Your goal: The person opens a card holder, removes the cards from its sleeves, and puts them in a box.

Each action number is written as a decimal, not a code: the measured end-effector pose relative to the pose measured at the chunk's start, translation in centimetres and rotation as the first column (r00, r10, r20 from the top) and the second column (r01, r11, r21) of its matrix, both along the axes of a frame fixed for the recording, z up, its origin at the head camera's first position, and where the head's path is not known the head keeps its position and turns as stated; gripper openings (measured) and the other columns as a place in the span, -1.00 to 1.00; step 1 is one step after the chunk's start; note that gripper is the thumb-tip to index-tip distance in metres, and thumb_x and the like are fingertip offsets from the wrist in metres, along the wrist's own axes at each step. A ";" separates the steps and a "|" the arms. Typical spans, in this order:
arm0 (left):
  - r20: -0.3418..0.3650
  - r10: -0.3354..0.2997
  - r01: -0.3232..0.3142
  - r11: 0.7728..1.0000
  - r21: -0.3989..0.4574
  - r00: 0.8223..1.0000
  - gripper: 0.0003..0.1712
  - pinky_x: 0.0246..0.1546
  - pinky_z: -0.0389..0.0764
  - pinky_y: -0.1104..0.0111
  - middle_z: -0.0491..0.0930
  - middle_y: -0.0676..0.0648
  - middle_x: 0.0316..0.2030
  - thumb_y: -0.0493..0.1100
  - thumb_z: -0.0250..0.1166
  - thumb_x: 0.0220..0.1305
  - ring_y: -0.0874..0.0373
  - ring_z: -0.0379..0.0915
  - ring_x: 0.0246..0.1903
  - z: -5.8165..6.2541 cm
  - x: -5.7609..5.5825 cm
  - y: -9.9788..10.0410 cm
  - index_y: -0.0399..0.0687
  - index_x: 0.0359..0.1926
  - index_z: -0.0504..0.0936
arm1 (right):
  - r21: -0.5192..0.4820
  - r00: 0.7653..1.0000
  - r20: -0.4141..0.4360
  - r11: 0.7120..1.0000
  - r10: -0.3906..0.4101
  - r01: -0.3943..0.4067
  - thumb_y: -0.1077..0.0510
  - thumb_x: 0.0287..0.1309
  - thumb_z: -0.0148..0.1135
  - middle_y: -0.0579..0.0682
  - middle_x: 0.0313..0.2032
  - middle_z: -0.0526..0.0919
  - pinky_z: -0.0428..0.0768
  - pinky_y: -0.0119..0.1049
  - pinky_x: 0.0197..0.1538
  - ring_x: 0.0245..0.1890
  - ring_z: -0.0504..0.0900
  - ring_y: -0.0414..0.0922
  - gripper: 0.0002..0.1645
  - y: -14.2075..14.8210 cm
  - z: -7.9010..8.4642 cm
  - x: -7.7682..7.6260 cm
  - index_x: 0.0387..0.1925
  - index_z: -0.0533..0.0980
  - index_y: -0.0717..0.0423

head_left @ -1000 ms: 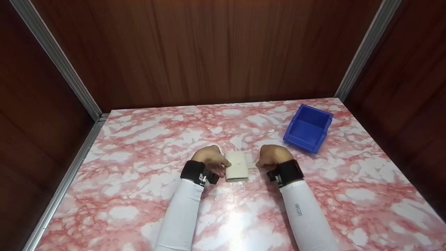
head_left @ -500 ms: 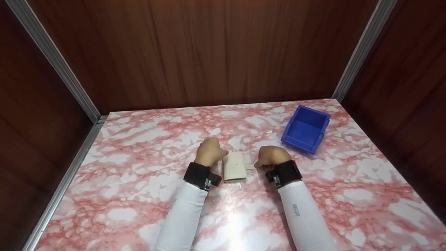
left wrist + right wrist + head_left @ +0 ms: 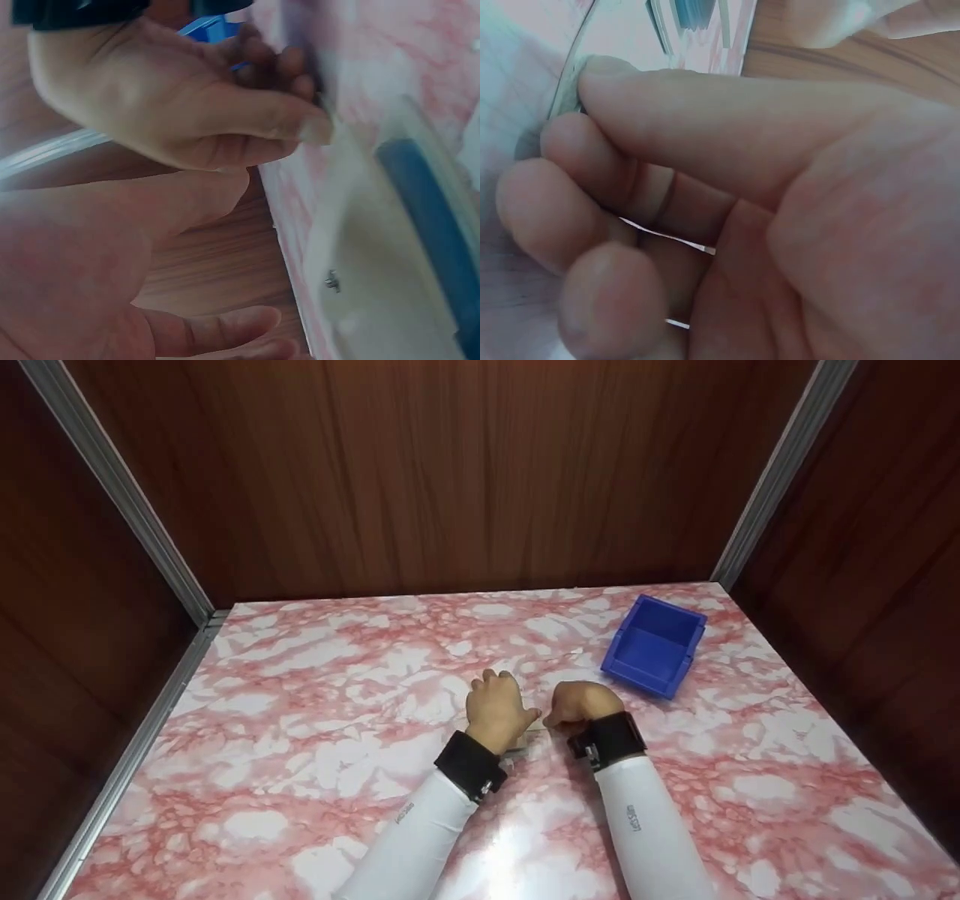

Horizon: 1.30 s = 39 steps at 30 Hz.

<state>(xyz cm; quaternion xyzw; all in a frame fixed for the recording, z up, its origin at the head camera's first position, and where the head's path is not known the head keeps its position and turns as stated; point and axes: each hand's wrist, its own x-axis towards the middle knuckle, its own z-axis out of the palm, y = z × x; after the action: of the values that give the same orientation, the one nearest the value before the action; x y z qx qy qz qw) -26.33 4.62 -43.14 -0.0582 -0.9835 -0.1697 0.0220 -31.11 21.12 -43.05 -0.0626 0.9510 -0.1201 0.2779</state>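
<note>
A cream snap wallet [image 3: 360, 240] lies on the table, mostly hidden under my left hand in the head view. Its metal snap [image 3: 332, 281] and a blue inside [image 3: 427, 202] show in the left wrist view. My left hand [image 3: 495, 709] is above the wallet with its fingers extended; whether it touches the cover cannot be made out. Just to the right, my right hand [image 3: 585, 703] pinches the end of the wallet's strap [image 3: 566, 94] between thumb and index finger, the other fingers curled beneath.
An open blue plastic bin [image 3: 652, 649] stands at the back right of the red-and-white marbled table [image 3: 337, 675]. Dark wood panels [image 3: 450, 472] with metal corner posts enclose the back and sides.
My left hand has left the wallet's left edge and moved right, over the wallet, its fingers now pointing away. The right hand keeps its place at the strap.
</note>
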 end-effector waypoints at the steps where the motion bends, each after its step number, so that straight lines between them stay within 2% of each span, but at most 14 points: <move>1: 0.015 -0.001 0.001 1.000 -0.004 1.000 -0.10 0.12 0.78 0.03 0.65 -0.31 0.13 0.30 0.62 0.16 -0.24 0.65 0.13 -0.2 0.1 0.1 -0.33 0.22 0.64 | 0.004 1.000 0.006 1.000 -0.003 0.003 0.07 0.18 0.33 -0.19 -0.77 0.44 0.36 -0.40 -0.50 -0.66 0.41 -0.23 -0.56 0.0 -0.1 -0.2 -0.80 0.51 -0.04; 4: 0.062 0.000 0.000 1.000 -0.004 0.998 -0.05 0.15 0.76 0.04 0.59 -0.32 0.15 0.29 0.64 0.13 -0.25 0.62 0.14 -0.7 0.1 0.0 -0.35 0.26 0.59 | -0.005 0.999 -0.009 0.999 0.032 -0.032 -0.01 0.14 0.34 -0.19 -0.77 0.46 0.38 -0.35 -0.51 -0.67 0.42 -0.21 -0.58 0.6 -1.6 -1.7 -0.79 0.52 -0.07; 9: 0.065 0.013 -0.011 1.000 -0.028 0.998 -0.09 0.14 0.75 0.05 0.60 -0.32 0.13 0.18 0.68 0.10 -0.26 0.63 0.12 -1.8 -0.4 -0.1 -0.33 0.24 0.55 | 0.016 0.999 -0.019 0.999 0.041 -0.040 -0.04 0.19 0.35 -0.18 -0.74 0.48 0.41 -0.33 -0.46 -0.63 0.45 -0.19 -0.55 0.1 -1.5 -1.7 -0.77 0.51 -0.07; 11: 0.037 0.027 -0.026 0.999 -0.042 0.999 -0.12 0.06 0.75 0.05 0.62 -0.31 0.09 0.16 0.69 0.05 -0.27 0.64 0.08 -3.0 -1.2 -0.1 -0.29 0.19 0.55 | 0.033 1.000 -0.003 0.999 0.010 -0.009 0.01 0.24 0.36 -0.17 -0.72 0.48 0.42 -0.35 -0.42 -0.61 0.46 -0.20 -0.53 -0.8 0.0 -0.4 -0.76 0.50 -0.04; 14: -0.002 0.043 -0.043 0.998 -0.047 0.999 -0.14 -0.08 0.74 0.05 0.64 -0.28 0.03 0.16 0.70 -0.04 -0.26 0.67 0.00 -5.3 -2.6 0.0 -0.23 0.13 0.55 | 0.019 1.000 -0.016 1.000 0.009 -0.009 -0.01 0.28 0.37 -0.19 -0.73 0.46 0.42 -0.38 -0.41 -0.60 0.45 -0.21 -0.49 -0.9 0.3 0.2 -0.77 0.48 -0.07; 19: 0.045 0.014 -0.015 0.999 0.032 0.999 -0.05 0.02 0.78 -0.01 0.65 -0.33 0.08 0.22 0.66 0.01 -0.29 0.72 0.00 -8.1 -5.4 -0.3 -0.26 0.24 0.49 | 0.018 0.998 -0.046 0.999 0.041 -0.040 -0.01 0.27 0.36 -0.21 -0.74 0.43 0.40 -0.39 -0.42 -0.61 0.42 -0.21 -0.48 -0.7 0.4 0.6 -0.79 0.46 -0.09; 22: 0.116 -0.022 0.012 0.997 0.083 0.993 0.09 0.10 0.77 0.01 0.68 -0.33 0.12 0.30 0.61 0.04 -0.27 0.72 0.05 -8.6 -7.0 -1.2 -0.28 0.37 0.40 | 0.024 0.998 -0.042 0.999 0.047 -0.046 0.00 0.25 0.35 -0.20 -0.74 0.43 0.39 -0.39 -0.44 -0.61 0.42 -0.21 -0.49 -0.7 0.3 0.4 -0.80 0.45 -0.08; 24: 0.180 -0.057 0.033 0.991 0.132 0.982 0.10 0.07 0.75 0.07 0.70 -0.30 0.07 0.22 0.57 0.11 -0.18 0.72 0.01 -5.9 -5.9 -2.2 -0.32 0.45 0.34 | 0.034 0.998 -0.041 0.998 0.050 -0.048 -0.01 0.27 0.34 -0.20 -0.75 0.43 0.38 -0.39 -0.44 -0.62 0.41 -0.20 -0.47 -0.6 0.2 0.3 -0.81 0.45 -0.08; 25: 0.217 -0.079 0.045 0.987 0.155 0.973 0.10 -0.03 0.74 0.15 0.72 -0.25 -0.04 0.17 0.54 0.16 -0.11 0.73 -0.09 -4.3 -5.1 -2.8 -0.35 0.51 0.28 | 0.036 0.998 -0.042 0.999 0.043 -0.041 -0.01 0.26 0.34 -0.20 -0.74 0.43 0.38 -0.38 -0.44 -0.62 0.42 -0.20 -0.47 -0.6 0.2 0.3 -0.81 0.45 -0.08; 29: 0.303 -0.151 0.077 0.968 0.240 0.941 -0.18 -0.32 0.62 0.30 0.64 -0.11 -0.29 -0.07 0.46 0.23 0.02 0.62 -0.36 2.5 -1.6 -5.8 -0.42 0.37 0.38 | 0.032 0.999 -0.040 0.999 0.011 -0.009 -0.02 0.27 0.34 -0.19 -0.73 0.45 0.39 -0.36 -0.43 -0.60 0.43 -0.21 -0.47 -0.5 0.1 0.4 -0.80 0.47 -0.07; 30: 0.313 -0.163 0.085 0.965 0.248 0.936 -0.28 -0.37 0.57 0.34 0.60 -0.07 -0.33 -0.08 0.45 0.23 0.05 0.58 -0.40 2.9 -1.7 -6.6 -0.39 0.29 0.44 | 0.031 0.999 -0.041 1.000 0.005 -0.004 -0.01 0.26 0.35 -0.18 -0.72 0.45 0.39 -0.35 -0.44 -0.60 0.43 -0.21 -0.48 -0.5 0.1 0.4 -0.80 0.46 -0.07; 32: 0.344 -0.172 0.085 0.964 0.253 0.923 -0.54 -0.39 0.60 0.37 0.62 -0.07 -0.35 -0.13 0.43 0.21 0.04 0.67 -0.41 3.5 -2.0 -8.1 -0.30 0.03 0.54 | 0.024 1.000 -0.029 1.000 0.002 -0.002 0.01 0.26 0.34 -0.18 -0.71 0.46 0.39 -0.36 -0.44 -0.60 0.43 -0.21 -0.50 -0.4 0.0 0.4 -0.78 0.46 -0.06; 35: 0.400 -0.177 0.078 0.965 0.252 0.899 -0.81 -0.44 0.60 0.41 0.63 -0.04 -0.45 -0.21 0.42 0.21 0.12 0.67 -0.50 3.8 -2.8 -10.2 -0.21 -0.27 0.60 | 0.022 1.000 -0.021 1.000 0.022 -0.021 0.03 0.26 0.32 -0.18 -0.72 0.45 0.38 -0.37 -0.46 -0.62 0.42 -0.21 -0.50 -0.3 0.0 0.4 -0.79 0.46 -0.06; 39: 0.456 -0.158 0.053 0.971 0.235 0.876 -0.83 -0.48 0.62 0.44 0.66 0.00 -0.59 -0.22 0.44 0.24 0.18 0.63 -0.58 3.2 -3.8 -12.4 -0.13 -0.43 0.61 | 0.005 0.999 -0.015 0.999 0.041 -0.041 0.02 0.30 0.31 -0.19 -0.75 0.42 0.37 -0.39 -0.46 -0.64 0.40 -0.22 -0.48 0.0 -0.2 0.4 -0.79 0.47 -0.03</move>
<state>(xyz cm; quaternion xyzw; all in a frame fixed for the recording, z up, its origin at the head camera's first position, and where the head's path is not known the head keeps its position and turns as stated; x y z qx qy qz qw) -30.16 -7.75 -39.95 -0.0665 -0.9304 -0.2850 -0.2208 -30.71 21.17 -43.22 -0.0823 0.9519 -0.1115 0.2733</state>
